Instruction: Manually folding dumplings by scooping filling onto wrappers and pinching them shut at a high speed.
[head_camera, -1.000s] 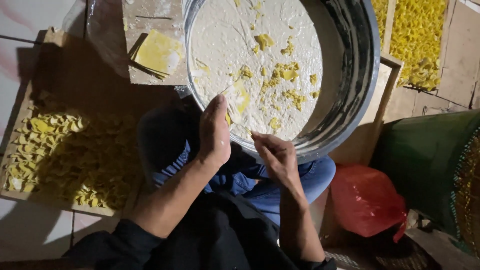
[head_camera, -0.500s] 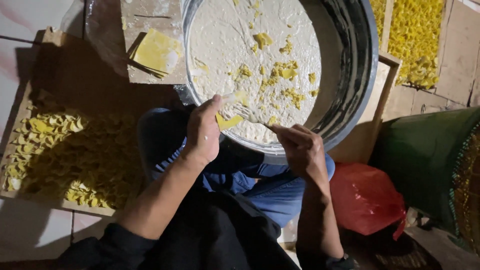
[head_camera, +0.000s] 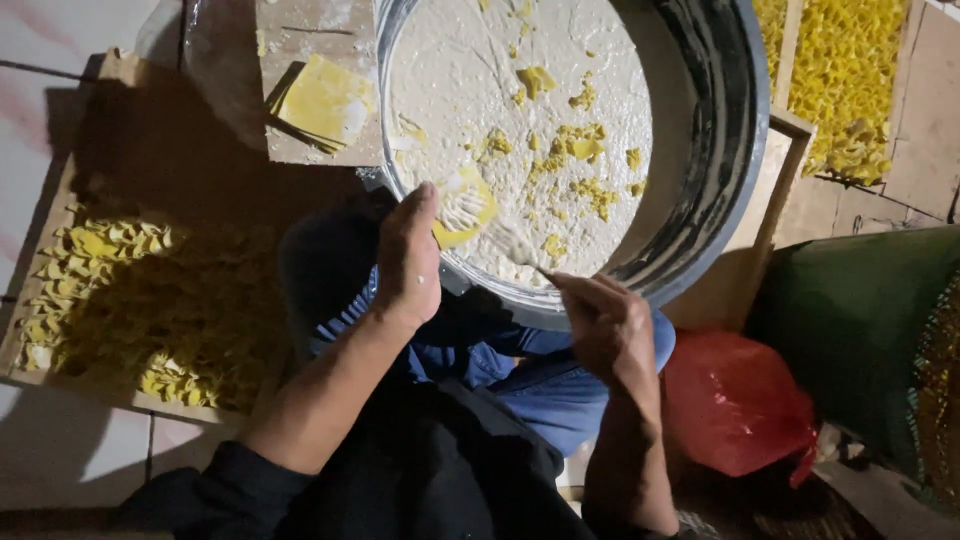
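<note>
Your left hand (head_camera: 408, 258) fingers pinch one yellow wrapper square (head_camera: 462, 208) over the floured round pan (head_camera: 720, 150), right hand (head_camera: 605, 322) pinches a thin stick (head_camera: 520, 250) spreading on it; just beyond, one wrapper stack (head_camera: 325, 100) left, two trays of folded pieces (head_camera: 110, 300) look done.

Red plastic bag (head_camera: 735, 405), lower right.

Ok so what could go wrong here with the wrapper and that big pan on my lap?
The yellow wrapper held by the left hand looks thin and could tear as the right hand works it with the stick. The pan juts past the knees and might tip, spilling the filling.
</note>
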